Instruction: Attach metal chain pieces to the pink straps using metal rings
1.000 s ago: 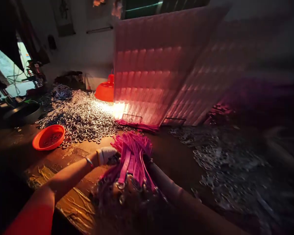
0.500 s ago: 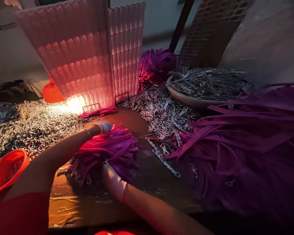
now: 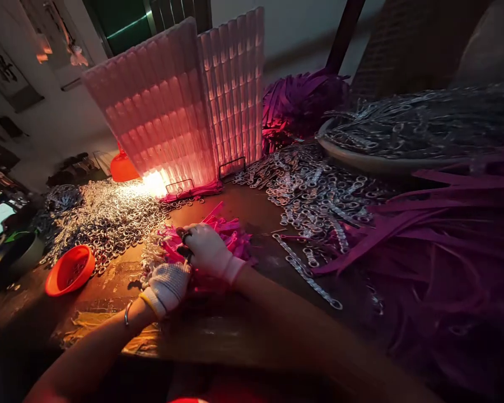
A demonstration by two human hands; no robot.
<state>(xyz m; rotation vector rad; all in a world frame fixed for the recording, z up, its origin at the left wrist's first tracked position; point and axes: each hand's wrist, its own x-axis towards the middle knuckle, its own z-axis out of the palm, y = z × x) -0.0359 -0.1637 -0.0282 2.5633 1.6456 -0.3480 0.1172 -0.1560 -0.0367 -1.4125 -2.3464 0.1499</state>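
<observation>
A bundle of magenta straps [image 3: 233,238] lies on the table, with shiny metal ends [image 3: 150,254] gathered at its left side. My left hand [image 3: 170,285], in a white dotted glove with a yellow cuff, is closed at the bundle's near left side. My right hand [image 3: 210,252], in a plain white glove, lies over the straps, its fingers curled in beside the left hand. Dark patches show at its fingertips; whether they are finger coverings or a held piece I cannot make out. What either hand grips is hidden.
Metal rings and links [image 3: 109,224] are heaped left, beside a red bowl [image 3: 70,270]. A red lamp [image 3: 124,168] glows by pink ribbed panels [image 3: 159,112]. Chain pieces [image 3: 311,196] and a heaped basin [image 3: 361,159] are right, with a big strap pile [image 3: 437,240].
My left hand has come from the bundle's far side to its near left. My right hand has moved up over the straps. The view has shifted, showing more of the left side.
</observation>
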